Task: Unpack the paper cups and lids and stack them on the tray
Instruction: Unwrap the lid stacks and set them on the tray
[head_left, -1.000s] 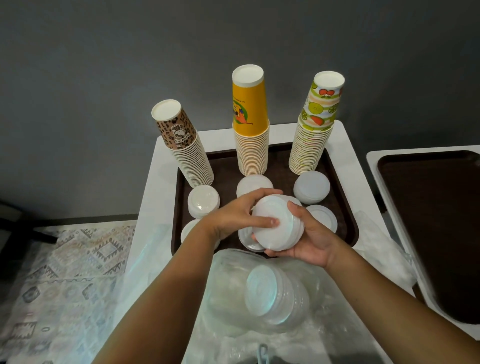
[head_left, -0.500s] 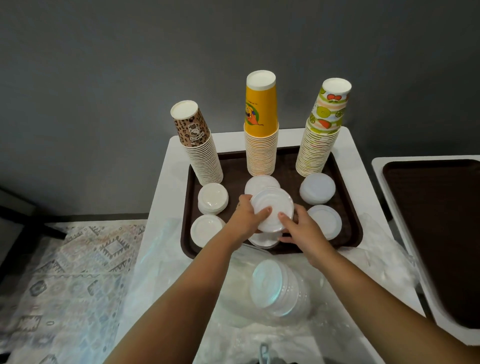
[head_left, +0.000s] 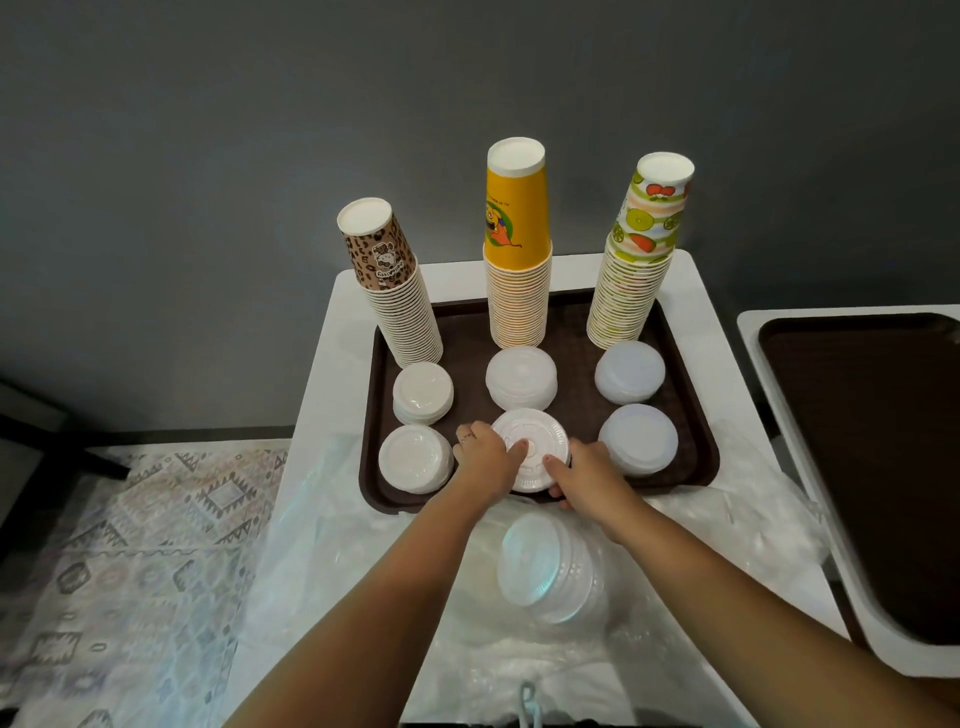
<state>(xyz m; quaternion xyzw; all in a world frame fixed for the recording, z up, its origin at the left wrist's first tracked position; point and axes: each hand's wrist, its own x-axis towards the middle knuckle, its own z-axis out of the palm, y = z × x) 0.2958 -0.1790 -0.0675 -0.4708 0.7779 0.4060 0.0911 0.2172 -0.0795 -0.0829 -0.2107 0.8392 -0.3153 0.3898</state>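
Note:
A brown tray (head_left: 696, 415) carries three upturned cup stacks at its back: leopard-print (head_left: 395, 291), yellow (head_left: 518, 270) and fruit-print (head_left: 636, 265). In front of them sit several short piles of white lids. My left hand (head_left: 483, 457) and my right hand (head_left: 584, 470) hold the front middle lid pile (head_left: 532, 441) from both sides, thumbs on its top, and it rests on the tray. More lids (head_left: 550, 571) lie inside a clear plastic bag on the table near me.
The white table (head_left: 332, 374) is covered at the front by crumpled clear plastic (head_left: 753, 514). A second brown tray (head_left: 872, 447) sits on another white table to the right. A patterned rug (head_left: 130, 561) lies on the floor at left.
Both hands carried the lid pile forward from above the bag and lowered it onto the front middle of the tray.

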